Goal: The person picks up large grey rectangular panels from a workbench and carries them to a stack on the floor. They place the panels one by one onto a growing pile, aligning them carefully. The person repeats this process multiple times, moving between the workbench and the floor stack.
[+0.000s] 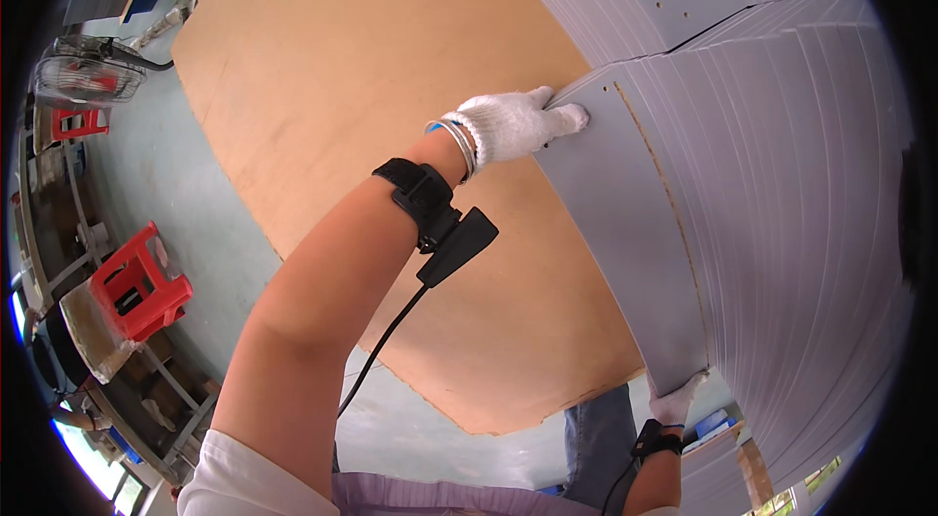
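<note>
My left hand (518,128), in a white knitted glove, is closed on the far part of a grey panel's (625,213) left edge, with fingers lying on its top face. Nearer to me, my right hand (676,403), also gloved in white, grips the same panel's near end; part of its fingers is hidden. The panel is long and narrow, with a brownish line along its right side and a small hole near its far end. Under and left of it spreads a large tan board (391,57) with rough edges.
A tall stack of grey sheets (782,203) fills the right side. On the left are a caged fan (90,68), a red plastic stool (145,283), another red stool (78,123) and workbenches with clutter. Blue items (711,423) lie on a shelf at the lower right.
</note>
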`<move>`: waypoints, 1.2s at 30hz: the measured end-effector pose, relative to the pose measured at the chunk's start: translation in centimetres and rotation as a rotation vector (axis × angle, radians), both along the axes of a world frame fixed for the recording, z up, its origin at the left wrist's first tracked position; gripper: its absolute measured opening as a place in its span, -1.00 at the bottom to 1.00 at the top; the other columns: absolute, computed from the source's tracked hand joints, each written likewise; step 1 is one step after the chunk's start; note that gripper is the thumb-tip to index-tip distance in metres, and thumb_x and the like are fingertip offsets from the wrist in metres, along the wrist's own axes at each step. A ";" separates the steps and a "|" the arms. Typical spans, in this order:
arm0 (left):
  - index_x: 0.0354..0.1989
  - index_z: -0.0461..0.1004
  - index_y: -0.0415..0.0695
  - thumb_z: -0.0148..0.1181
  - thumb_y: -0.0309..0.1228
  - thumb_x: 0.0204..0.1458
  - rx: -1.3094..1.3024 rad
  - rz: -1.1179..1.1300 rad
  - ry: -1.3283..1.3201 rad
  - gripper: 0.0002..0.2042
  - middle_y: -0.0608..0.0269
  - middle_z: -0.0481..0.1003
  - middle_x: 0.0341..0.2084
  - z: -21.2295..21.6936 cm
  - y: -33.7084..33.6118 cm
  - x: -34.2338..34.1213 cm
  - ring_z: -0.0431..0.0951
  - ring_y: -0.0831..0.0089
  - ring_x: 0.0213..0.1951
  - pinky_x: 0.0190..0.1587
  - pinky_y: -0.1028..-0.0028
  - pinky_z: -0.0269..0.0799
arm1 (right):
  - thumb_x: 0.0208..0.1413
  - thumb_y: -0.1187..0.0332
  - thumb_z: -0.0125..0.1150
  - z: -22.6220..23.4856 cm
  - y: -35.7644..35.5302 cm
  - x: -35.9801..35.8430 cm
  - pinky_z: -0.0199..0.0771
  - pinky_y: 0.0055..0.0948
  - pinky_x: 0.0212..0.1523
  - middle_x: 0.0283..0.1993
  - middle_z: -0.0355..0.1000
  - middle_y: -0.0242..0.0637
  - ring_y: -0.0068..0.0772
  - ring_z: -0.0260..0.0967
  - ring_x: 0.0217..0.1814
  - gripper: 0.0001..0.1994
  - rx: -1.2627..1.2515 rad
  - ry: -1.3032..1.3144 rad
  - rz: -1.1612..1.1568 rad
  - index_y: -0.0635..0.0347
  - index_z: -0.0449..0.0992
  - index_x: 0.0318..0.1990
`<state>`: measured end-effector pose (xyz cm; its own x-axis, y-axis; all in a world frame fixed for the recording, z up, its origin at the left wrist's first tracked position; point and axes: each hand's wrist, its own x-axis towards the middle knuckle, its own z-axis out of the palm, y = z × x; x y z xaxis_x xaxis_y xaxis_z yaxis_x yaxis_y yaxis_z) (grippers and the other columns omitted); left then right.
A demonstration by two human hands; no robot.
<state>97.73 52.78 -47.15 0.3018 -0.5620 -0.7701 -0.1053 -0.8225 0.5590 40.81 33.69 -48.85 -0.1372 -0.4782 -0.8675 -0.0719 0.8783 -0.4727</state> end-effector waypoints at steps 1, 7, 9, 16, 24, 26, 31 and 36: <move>0.26 0.34 0.00 -0.24 0.40 0.06 0.000 0.008 0.003 -0.19 0.19 0.53 -0.18 0.2 0.1 0.0 0.54 0.35 -0.06 0.10 0.29 0.37 | 0.17 -0.45 -0.30 -0.1 0.0 -0.1 0.21 -0.19 0.34 0.46 0.09 -0.47 -0.30 0.03 0.46 -0.21 0.004 -0.009 0.022 -0.20 0.13 0.41; 0.21 0.37 -0.14 -0.14 0.32 0.08 -0.001 0.089 0.033 -0.22 0.08 0.51 -0.08 0.7 0.1 -0.3 0.47 0.20 0.06 0.16 0.26 0.33 | 0.16 -0.45 -0.26 -0.2 0.4 0.4 0.23 -0.17 0.33 0.44 0.13 -0.40 -0.28 0.08 0.43 -0.20 -0.043 0.018 -0.003 -0.14 0.16 0.39; 0.22 0.38 -0.09 -0.07 0.29 0.07 -0.016 0.186 0.056 -0.25 0.08 0.50 -0.05 0.3 0.3 -0.7 0.46 0.24 0.05 0.18 0.30 0.31 | 0.17 -0.42 -0.21 0.0 0.9 1.0 0.25 -0.13 0.32 0.41 0.15 -0.36 -0.26 0.12 0.40 -0.21 -0.063 0.018 -0.077 -0.10 0.18 0.37; 0.36 0.24 -0.11 0.13 0.19 0.07 -0.229 1.164 0.368 -0.21 0.12 0.35 0.19 -3.1 0.0 -5.7 0.37 0.36 0.15 0.16 0.39 0.32 | 0.18 -0.28 0.00 0.5 3.6 3.3 0.25 0.13 0.31 0.32 0.26 -0.19 -0.05 0.20 0.35 -0.29 -0.053 -0.253 -0.626 0.04 0.27 0.30; 0.25 0.27 -0.21 0.17 -0.03 0.16 -0.491 1.454 0.520 -0.39 0.20 0.32 0.21 -3.5 -1.4 -6.9 0.35 0.36 0.17 0.23 0.36 0.29 | 0.23 -0.19 0.01 -2.7 2.1 1.0 0.14 0.35 0.30 0.31 0.27 -0.11 0.07 0.14 0.38 -0.35 -0.089 -0.230 -0.804 0.15 0.31 0.25; 0.12 0.32 -0.23 0.13 -0.21 0.25 -0.522 1.468 0.576 -0.60 0.23 0.40 0.09 -2.9 -1.0 -6.9 0.49 0.38 0.04 0.19 0.40 0.44 | 0.22 -0.20 0.01 -3.0 2.0 0.3 0.13 0.34 0.31 0.31 0.26 -0.09 0.09 0.13 0.39 -0.34 -0.048 -0.248 -0.789 0.15 0.31 0.25; 0.20 0.23 -0.27 0.06 -0.06 0.23 -0.407 1.453 0.609 -0.45 0.17 0.30 0.18 -2.9 -2.1 -10.5 0.37 0.35 0.16 0.25 0.36 0.34 | 0.22 -0.26 -0.07 -2.5 3.2 1.1 0.08 0.28 0.36 0.34 0.22 -0.04 0.13 0.08 0.42 -0.28 -0.105 -0.279 -0.734 0.19 0.27 0.28; 0.38 -0.03 -0.18 -0.06 0.25 0.10 -0.324 1.337 0.707 -0.14 0.15 0.01 0.38 -1.0 -3.8 -16.7 -0.01 0.28 0.39 0.39 0.32 -0.06 | 0.17 -0.37 -0.16 -1.5 4.3 4.5 0.07 0.29 0.36 0.35 0.20 -0.03 0.15 0.07 0.43 -0.18 -0.072 -0.346 -0.699 0.18 0.23 0.30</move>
